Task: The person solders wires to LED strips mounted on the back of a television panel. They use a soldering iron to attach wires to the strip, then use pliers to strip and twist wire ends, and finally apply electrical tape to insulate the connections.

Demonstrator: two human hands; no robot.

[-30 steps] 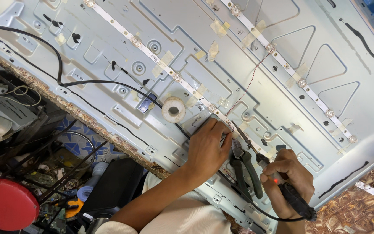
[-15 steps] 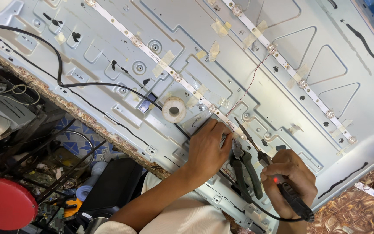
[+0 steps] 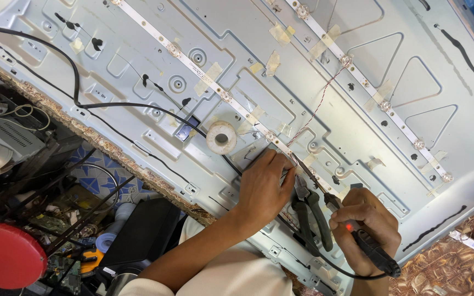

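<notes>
Your left hand (image 3: 263, 189) lies palm-down on the pale metal back panel (image 3: 281, 71), fingers curled with the fingertips (image 3: 287, 164) pressing on the white light strip (image 3: 215, 90) where it runs diagonally across the panel; the grip is closed down onto the strip, not wrapped round anything. Your right hand (image 3: 366, 227) is fisted round a black soldering iron (image 3: 371, 249), a small red light glowing on its handle, the thin tip (image 3: 303, 167) angled up to the strip just beside your left fingertips. A pair of dark-handled pliers (image 3: 308, 211) rests on the panel between your two hands. A roll of white tape (image 3: 221, 137) sits on the panel just up-left of your left hand. A thin red-and-white twisted wire (image 3: 322, 104) runs from near the iron tip up to a second light strip (image 3: 368, 85). A black cable (image 3: 75, 82) loops across the panel's left part. Yellowed tape patches (image 3: 208, 77) hold the strips down. A red round lid (image 3: 6, 255) shows low left among clutter under the bench edge (image 3: 83, 131).
</notes>
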